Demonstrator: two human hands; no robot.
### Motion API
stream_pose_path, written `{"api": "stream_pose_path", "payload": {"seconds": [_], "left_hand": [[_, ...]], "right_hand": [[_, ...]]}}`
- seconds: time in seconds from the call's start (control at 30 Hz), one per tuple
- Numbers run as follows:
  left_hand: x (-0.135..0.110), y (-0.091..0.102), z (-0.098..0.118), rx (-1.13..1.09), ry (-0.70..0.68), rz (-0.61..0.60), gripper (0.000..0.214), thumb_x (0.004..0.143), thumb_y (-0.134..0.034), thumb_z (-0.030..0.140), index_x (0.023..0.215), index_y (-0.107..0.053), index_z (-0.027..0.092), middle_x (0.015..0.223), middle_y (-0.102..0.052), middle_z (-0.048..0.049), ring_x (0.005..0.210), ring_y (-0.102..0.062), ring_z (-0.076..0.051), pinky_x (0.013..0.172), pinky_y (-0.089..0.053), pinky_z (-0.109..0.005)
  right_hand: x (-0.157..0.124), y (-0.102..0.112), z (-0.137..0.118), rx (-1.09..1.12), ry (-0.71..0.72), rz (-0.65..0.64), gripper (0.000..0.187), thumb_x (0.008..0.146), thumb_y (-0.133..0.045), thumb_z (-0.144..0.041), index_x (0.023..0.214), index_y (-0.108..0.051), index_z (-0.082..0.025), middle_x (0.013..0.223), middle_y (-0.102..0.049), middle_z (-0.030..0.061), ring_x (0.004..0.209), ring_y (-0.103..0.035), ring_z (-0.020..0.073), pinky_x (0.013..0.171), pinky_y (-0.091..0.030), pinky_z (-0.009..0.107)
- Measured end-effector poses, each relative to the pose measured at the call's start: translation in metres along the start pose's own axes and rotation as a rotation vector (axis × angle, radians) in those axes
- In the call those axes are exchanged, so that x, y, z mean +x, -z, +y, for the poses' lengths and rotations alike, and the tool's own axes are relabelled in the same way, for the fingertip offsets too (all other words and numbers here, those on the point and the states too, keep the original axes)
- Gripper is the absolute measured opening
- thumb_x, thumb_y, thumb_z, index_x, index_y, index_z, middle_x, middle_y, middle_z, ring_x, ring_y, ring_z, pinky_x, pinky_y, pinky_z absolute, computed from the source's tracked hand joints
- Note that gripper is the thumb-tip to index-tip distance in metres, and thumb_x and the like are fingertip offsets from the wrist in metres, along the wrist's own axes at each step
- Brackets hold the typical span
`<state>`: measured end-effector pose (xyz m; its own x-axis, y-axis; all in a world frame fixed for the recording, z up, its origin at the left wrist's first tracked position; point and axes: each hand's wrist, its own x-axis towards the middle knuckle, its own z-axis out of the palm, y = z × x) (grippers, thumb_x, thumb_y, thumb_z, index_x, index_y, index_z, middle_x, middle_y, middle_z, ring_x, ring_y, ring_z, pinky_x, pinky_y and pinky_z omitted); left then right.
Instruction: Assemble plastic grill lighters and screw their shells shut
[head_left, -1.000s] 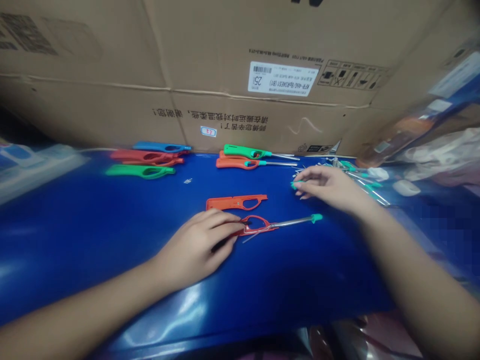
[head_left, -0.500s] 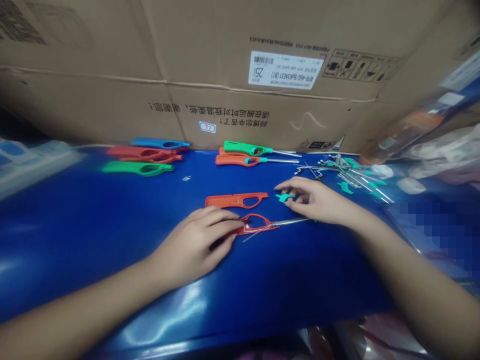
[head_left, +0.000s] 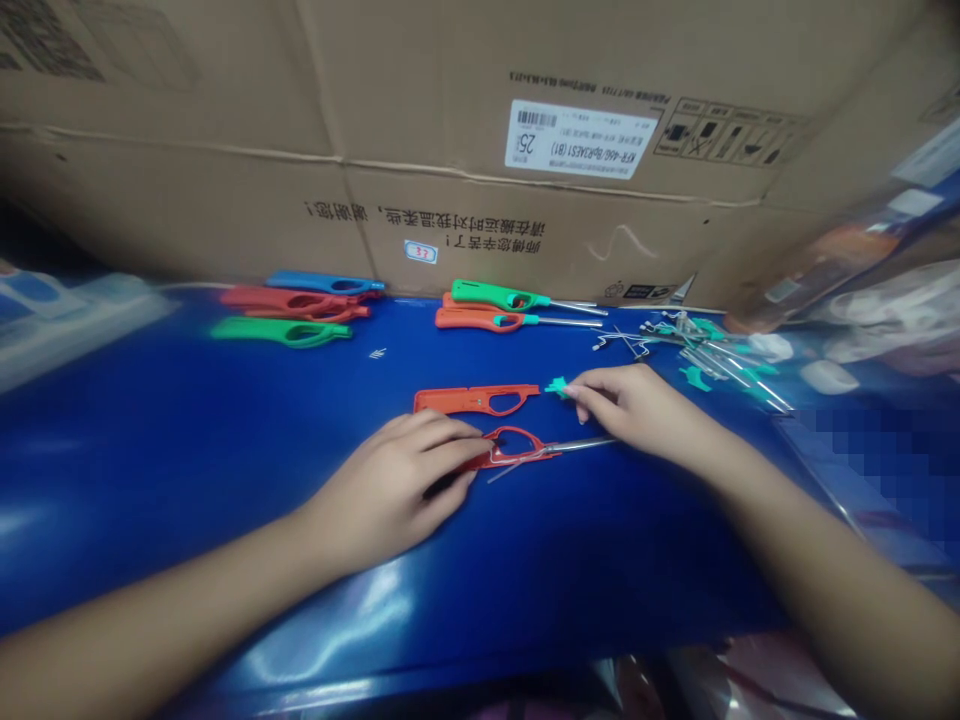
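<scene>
My left hand (head_left: 412,478) is closed over the handle end of an orange lighter shell half (head_left: 516,440) lying on the blue table. A metal tube (head_left: 581,445) extends from that shell to the right, and a thin wire crosses its trigger loop. My right hand (head_left: 619,400) pinches a small teal trigger piece (head_left: 556,387) between thumb and forefinger, just above the metal tube. Behind the held shell lies another orange shell half (head_left: 472,399), its tip close to the teal piece. My left palm hides the rear of the held shell.
Two long-necked lighters, green (head_left: 487,293) and orange (head_left: 472,318), lie at the back beside the cardboard box (head_left: 420,100). Blue (head_left: 322,283), red and green shells (head_left: 277,331) lie at back left. A pile of metal tubes (head_left: 735,375) and teal parts lies at right, near a bottle (head_left: 817,270).
My right hand has turned and its fingers have closed to a pinch, with the teal trigger piece shifted slightly left at the fingertips. My left hand stays on the orange shell.
</scene>
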<state>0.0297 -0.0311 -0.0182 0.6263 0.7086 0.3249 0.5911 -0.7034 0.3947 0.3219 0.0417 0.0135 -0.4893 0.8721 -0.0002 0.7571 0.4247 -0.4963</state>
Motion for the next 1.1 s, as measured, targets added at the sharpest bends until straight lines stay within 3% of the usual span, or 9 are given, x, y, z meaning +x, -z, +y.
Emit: {"api": "stream_pose_path", "payload": {"seconds": [0.1,0.37,0.5,0.63,0.87,0.97,1.1], "left_hand": [[-0.001,-0.001,-0.001,0.004,0.013,0.019,0.038,0.097,-0.056,0.02,0.135,-0.059,0.025,0.126,-0.069,-0.0056,0.116,-0.063,-0.022,0.1,-0.049,-0.041],[0.0,-0.002,-0.004,-0.055,0.063,0.038,0.036,0.097,-0.06,0.024,0.133,-0.06,0.024,0.123,-0.07,-0.007,0.113,-0.063,-0.023,0.098,-0.049,-0.041],[0.0,-0.003,-0.004,-0.105,0.091,0.029,0.035,0.097,-0.06,0.023,0.132,-0.06,0.024,0.121,-0.069,-0.0072,0.113,-0.061,-0.023,0.099,-0.049,-0.042],[0.0,-0.002,-0.001,-0.115,0.126,-0.012,0.034,0.098,-0.057,0.023,0.132,-0.059,0.024,0.123,-0.066,-0.0081,0.115,-0.059,-0.025,0.103,-0.047,-0.046],[0.0,0.001,0.005,-0.094,0.186,-0.103,0.03,0.097,-0.054,0.022,0.127,-0.055,0.023,0.124,-0.061,-0.0093,0.117,-0.056,-0.027,0.103,-0.046,-0.05],[0.001,0.0,0.006,-0.09,0.191,-0.105,0.028,0.097,-0.053,0.022,0.126,-0.056,0.023,0.123,-0.061,-0.009,0.115,-0.056,-0.027,0.101,-0.046,-0.05],[0.002,-0.001,0.007,-0.096,0.196,-0.108,0.027,0.098,-0.053,0.022,0.125,-0.056,0.023,0.123,-0.06,-0.0091,0.113,-0.056,-0.027,0.097,-0.047,-0.048]], "right_hand": [[0.001,-0.001,0.001,-0.064,0.028,-0.019,0.036,0.099,-0.05,-0.041,0.073,-0.065,-0.02,0.067,-0.068,0.0023,0.058,-0.057,0.0147,0.06,-0.04,0.028],[0.0,0.004,0.018,-0.146,0.232,-0.076,0.018,0.097,-0.051,-0.027,0.094,-0.068,-0.019,0.097,-0.072,0.0074,0.086,-0.065,0.0196,0.077,-0.047,0.032],[0.0,0.001,0.017,-0.208,0.19,-0.073,0.011,0.095,-0.056,-0.028,0.096,-0.064,-0.02,0.094,-0.066,0.0052,0.078,-0.059,0.0172,0.068,-0.044,0.03],[0.0,-0.002,0.015,-0.23,0.196,-0.087,0.011,0.098,-0.053,-0.028,0.093,-0.058,-0.02,0.095,-0.063,0.0054,0.079,-0.057,0.0171,0.069,-0.043,0.03],[-0.011,-0.004,-0.01,-0.093,0.303,-0.15,0.01,0.101,-0.051,-0.029,0.098,-0.057,-0.022,0.095,-0.062,0.0032,0.083,-0.056,0.0165,0.073,-0.042,0.029],[-0.015,-0.011,-0.023,-0.122,0.365,-0.207,0.01,0.103,-0.047,-0.026,0.101,-0.055,-0.022,0.097,-0.061,0.0031,0.083,-0.056,0.016,0.072,-0.042,0.029],[-0.014,-0.019,-0.03,-0.187,0.408,-0.182,0.015,0.104,-0.044,-0.029,0.097,-0.054,-0.021,0.095,-0.06,0.0035,0.082,-0.056,0.0162,0.07,-0.041,0.029]]}}
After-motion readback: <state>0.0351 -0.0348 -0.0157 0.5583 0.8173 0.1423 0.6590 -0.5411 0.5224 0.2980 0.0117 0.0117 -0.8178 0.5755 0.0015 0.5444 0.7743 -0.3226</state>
